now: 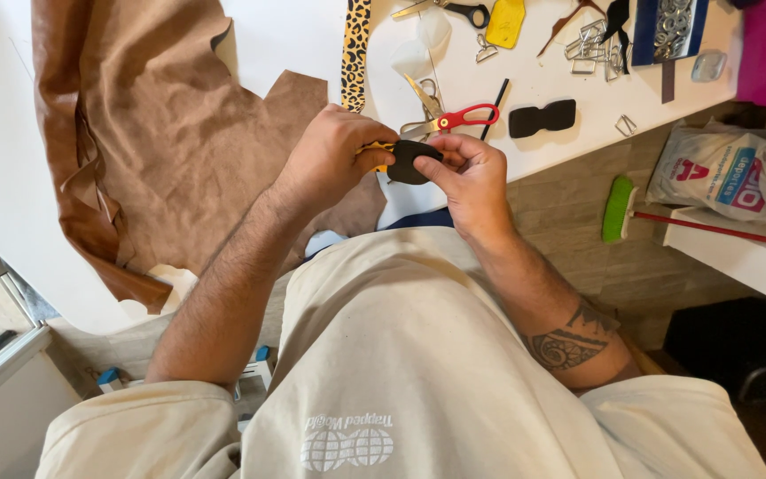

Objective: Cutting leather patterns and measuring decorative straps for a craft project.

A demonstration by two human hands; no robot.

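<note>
Both my hands meet over the near edge of a white table (543, 89). My left hand (334, 155) grips a small yellow-handled tool (374, 149), only partly visible between its fingers, set against a small black leather piece (408, 160). My right hand (467, 177) pinches that black piece from the right side. Red-handled scissors (454, 120) lie on the table just beyond my hands. A second black leather cut-out (543, 118), bow-shaped, lies to the right of them.
A large brown leather hide (152, 133) drapes over the table's left part. A leopard-print strip (356, 49), black-handled scissors (467, 12), a yellow tag (505, 22) and metal buckles (596, 49) lie farther back. A green-headed broom (618, 210) and plastic bag (720, 173) sit at right.
</note>
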